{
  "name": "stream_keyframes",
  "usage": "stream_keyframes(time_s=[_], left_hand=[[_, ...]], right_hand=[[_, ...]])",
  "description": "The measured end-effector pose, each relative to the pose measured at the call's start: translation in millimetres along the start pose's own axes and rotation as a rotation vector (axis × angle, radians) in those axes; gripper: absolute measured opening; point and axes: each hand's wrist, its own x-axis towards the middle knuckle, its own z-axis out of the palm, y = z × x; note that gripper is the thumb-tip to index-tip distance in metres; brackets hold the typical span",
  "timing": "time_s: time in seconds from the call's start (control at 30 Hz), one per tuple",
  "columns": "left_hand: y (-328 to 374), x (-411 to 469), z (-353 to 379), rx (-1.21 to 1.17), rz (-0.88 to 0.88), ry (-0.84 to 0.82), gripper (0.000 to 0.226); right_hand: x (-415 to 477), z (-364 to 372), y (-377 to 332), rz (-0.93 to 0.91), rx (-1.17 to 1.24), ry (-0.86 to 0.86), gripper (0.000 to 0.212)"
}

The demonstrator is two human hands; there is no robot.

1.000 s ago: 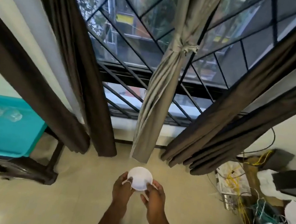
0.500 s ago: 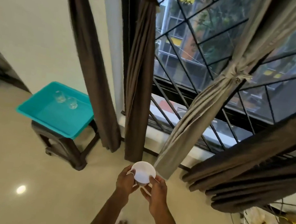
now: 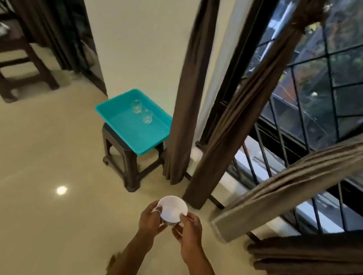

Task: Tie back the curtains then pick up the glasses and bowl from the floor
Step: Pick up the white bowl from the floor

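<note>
No text, label, brand or number can be read: the bowl [image 3: 172,207], the glasses [image 3: 136,106] and the teal tray [image 3: 101,109] look plain, and the view through the window [image 3: 343,89] is too blurred

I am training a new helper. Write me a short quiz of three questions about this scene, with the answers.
1. True or false: the left hand and the right hand both hold the bowl.
2. How many glasses stand in the teal tray? A) one B) two C) three
3. Fill in: the tray rests on a dark ____.
Key: 1 true; 2 B; 3 stool.
</note>
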Motion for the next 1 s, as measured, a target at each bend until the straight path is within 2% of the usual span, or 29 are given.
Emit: stream_keyframes(time_s=[0.17, 0.43, 0.57, 0.8, 1.0], left_hand=[[20, 31, -47, -0.048, 0.002, 0.011, 0.027], [106, 116, -124, -0.068, -0.001, 0.011, 0.021], [125, 149, -161, -0.042, 0.009, 0.033, 0.025], [140, 189, -175, -0.05, -0.081, 0.059, 0.018], [168, 231, -157, 0.118, -0.051, -0.008, 0.024]], right_hand=[[7, 60, 5, -0.019, -0.035, -0.021, 0.023], [11, 200, -5, -0.028, -0.004, -0.04, 0.022], [11, 251, 2, -0.034, -0.027, -0.032, 0.023], [27, 291, -1, -0.02, -0.07, 0.03, 0.02], [71, 307, -23, 0.0, -0.032, 0.046, 0.025]])
